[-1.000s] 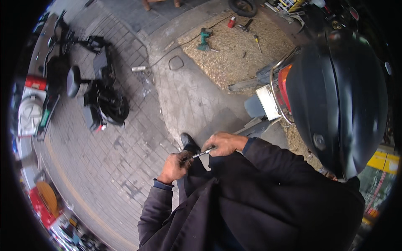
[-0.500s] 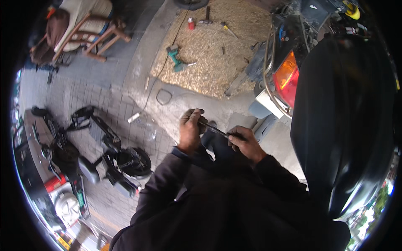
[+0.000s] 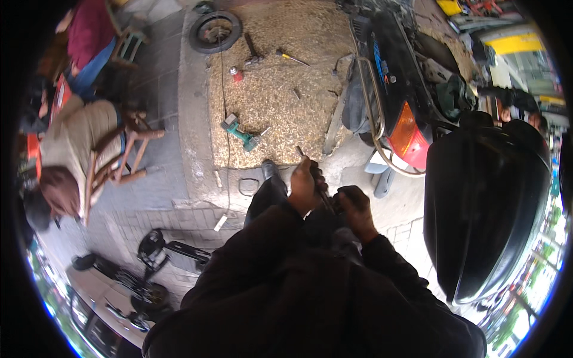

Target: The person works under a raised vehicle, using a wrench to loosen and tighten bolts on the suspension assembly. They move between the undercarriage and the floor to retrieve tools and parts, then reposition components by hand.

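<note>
Beyond the hands, a small red can (image 3: pixel 236 74) stands on the sawdust mat (image 3: pixel 274 101). Left hand (image 3: pixel 305 185) and right hand (image 3: pixel 354 206) both grip what looks like a thin metal rod (image 3: pixel 311 171), fingers closed.

Both hands close together — left hand (image 3: pixel 305 190) and right hand (image 3: pixel 357 210) fisted, forearms converging.

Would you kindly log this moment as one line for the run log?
left hand: grips thin tool | right hand: closed near tool's lower end | nearby: green drill on mat, scooter at right
</note>
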Demonstrator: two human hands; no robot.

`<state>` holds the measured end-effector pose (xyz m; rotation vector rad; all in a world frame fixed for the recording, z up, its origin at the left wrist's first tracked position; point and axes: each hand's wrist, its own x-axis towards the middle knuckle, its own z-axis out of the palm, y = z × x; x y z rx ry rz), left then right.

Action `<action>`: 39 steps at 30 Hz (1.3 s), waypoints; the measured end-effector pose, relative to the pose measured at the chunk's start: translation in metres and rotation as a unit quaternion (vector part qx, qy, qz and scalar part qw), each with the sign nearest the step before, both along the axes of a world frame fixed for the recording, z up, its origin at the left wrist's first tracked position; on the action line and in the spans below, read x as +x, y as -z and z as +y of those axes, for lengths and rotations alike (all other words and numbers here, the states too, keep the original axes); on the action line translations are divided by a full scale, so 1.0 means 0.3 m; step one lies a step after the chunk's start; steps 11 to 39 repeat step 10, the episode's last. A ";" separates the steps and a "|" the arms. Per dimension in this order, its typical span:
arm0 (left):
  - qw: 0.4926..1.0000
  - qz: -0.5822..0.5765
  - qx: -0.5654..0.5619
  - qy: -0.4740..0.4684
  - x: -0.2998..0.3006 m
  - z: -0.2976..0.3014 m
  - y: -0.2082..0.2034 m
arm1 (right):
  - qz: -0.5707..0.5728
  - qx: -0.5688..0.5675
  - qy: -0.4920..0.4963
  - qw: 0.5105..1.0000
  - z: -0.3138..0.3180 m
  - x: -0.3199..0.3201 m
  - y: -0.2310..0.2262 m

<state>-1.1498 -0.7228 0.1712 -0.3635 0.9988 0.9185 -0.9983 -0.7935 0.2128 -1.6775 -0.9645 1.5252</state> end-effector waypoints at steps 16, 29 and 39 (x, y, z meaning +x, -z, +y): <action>0.989 0.064 -0.033 0.130 -0.271 0.488 -0.083 | -0.085 -0.236 0.118 0.961 0.106 0.165 0.205; 0.989 0.064 -0.033 0.130 -0.271 0.488 -0.083 | -0.085 -0.236 0.118 0.961 0.106 0.165 0.205; 0.989 0.064 -0.033 0.130 -0.271 0.488 -0.083 | -0.085 -0.236 0.118 0.961 0.106 0.165 0.205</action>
